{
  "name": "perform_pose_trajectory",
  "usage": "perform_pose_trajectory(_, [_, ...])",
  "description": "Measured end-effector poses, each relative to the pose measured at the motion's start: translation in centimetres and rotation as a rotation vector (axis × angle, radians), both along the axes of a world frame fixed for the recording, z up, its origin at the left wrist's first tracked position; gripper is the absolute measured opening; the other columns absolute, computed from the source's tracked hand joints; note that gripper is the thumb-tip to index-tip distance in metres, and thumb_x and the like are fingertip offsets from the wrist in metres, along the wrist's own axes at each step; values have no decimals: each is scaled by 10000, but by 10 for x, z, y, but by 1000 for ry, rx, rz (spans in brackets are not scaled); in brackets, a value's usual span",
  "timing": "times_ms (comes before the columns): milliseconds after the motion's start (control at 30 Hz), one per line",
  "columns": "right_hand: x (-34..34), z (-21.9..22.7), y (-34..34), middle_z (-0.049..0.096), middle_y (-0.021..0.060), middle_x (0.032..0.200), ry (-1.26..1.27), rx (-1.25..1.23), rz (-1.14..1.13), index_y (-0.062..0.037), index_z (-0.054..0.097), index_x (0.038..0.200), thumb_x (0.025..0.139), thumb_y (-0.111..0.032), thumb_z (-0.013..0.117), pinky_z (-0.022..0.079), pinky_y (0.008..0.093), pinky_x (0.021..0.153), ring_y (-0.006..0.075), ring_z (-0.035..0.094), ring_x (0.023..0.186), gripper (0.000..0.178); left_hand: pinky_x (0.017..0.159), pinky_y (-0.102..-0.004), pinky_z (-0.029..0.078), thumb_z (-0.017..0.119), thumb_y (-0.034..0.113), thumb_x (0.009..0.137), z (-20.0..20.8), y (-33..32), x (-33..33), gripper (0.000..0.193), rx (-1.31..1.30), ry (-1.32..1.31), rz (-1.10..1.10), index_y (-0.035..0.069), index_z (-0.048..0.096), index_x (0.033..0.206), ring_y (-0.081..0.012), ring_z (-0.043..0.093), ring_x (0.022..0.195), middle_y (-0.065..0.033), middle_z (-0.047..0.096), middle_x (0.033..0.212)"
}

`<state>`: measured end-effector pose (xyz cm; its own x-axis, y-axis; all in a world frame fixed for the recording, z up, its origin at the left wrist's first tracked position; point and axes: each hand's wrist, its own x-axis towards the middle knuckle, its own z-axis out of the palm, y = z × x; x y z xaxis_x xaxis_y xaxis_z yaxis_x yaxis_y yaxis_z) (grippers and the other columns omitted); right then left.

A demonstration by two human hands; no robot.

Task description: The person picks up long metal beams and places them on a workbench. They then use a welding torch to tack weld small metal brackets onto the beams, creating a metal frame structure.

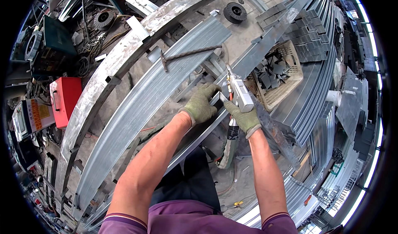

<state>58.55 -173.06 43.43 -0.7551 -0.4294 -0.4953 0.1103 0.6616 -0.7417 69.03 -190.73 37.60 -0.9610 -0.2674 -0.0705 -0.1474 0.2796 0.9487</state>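
Observation:
My left hand (202,103), in a green work glove, is closed around a small angled metal piece (220,96) at a long steel channel (203,132). My gloved right hand (246,120) is wrapped about a handheld welding torch (241,93), with its fingertips close to the small piece. The torch has a silver-white body; its narrow nozzle points away from me, and a sleeved cable (228,153) hangs below it. Beyond my left hand, a hammer (190,53) with a ribbed-bar handle lies across a wide curved galvanized channel (145,97).
A large curved beam (99,78) arches along the left, beside a red box (66,101) and a dark green machine (54,45). To the right are a cream plastic crate (286,88) of metal offcuts and stacked metal profiles (315,97). A black spool (235,13) sits far ahead.

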Motion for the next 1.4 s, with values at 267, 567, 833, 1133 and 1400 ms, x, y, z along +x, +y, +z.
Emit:
perform_pose_trajectory(267, [3,-1,-1,727,28,974,-31,-26,-103,-32,747,1136,870,-286,912,562,337,690,123,654,799,403,1057,-448,498,738,37,783,3,2,-1,479,25,19,14,52,615,1245,-408,607,1213,-201,631,1248])
perform_pose_trajectory(567, [2,3,-1,734,50,989,-72,0,-84,-17,744,1138,852,-302,926,565,348,703,139,670,827,443,1056,-443,511,757,76,814,4,1,-1,439,-53,15,16,51,629,1233,-402,607,1238,-207,620,1310])
perform_pose_trajectory(833, [-2,-10,6,739,93,1061,-82,38,-89,10,704,1206,827,-319,943,583,360,743,169,692,884,556,1084,-398,505,825,225,863,10,-4,-1,509,83,-114,18,70,644,1313,-312,644,1237,-159,680,1289])
perform_pose_trajectory(1133, [-1,-2,2,746,82,1070,-125,12,-106,0,709,1197,824,-274,948,587,349,767,168,701,902,521,1005,-408,531,795,385,920,24,8,-9,456,76,-348,168,100,699,1262,-302,689,1151,-169,737,1218])
perform_pose_trajectory(1400, [0,-2,0,754,69,1056,-36,49,-77,-17,727,1178,838,-261,939,585,342,783,161,700,901,470,974,-417,550,792,377,920,31,16,-12,441,83,-440,247,110,713,1262,-317,715,1098,-172,740,1218])
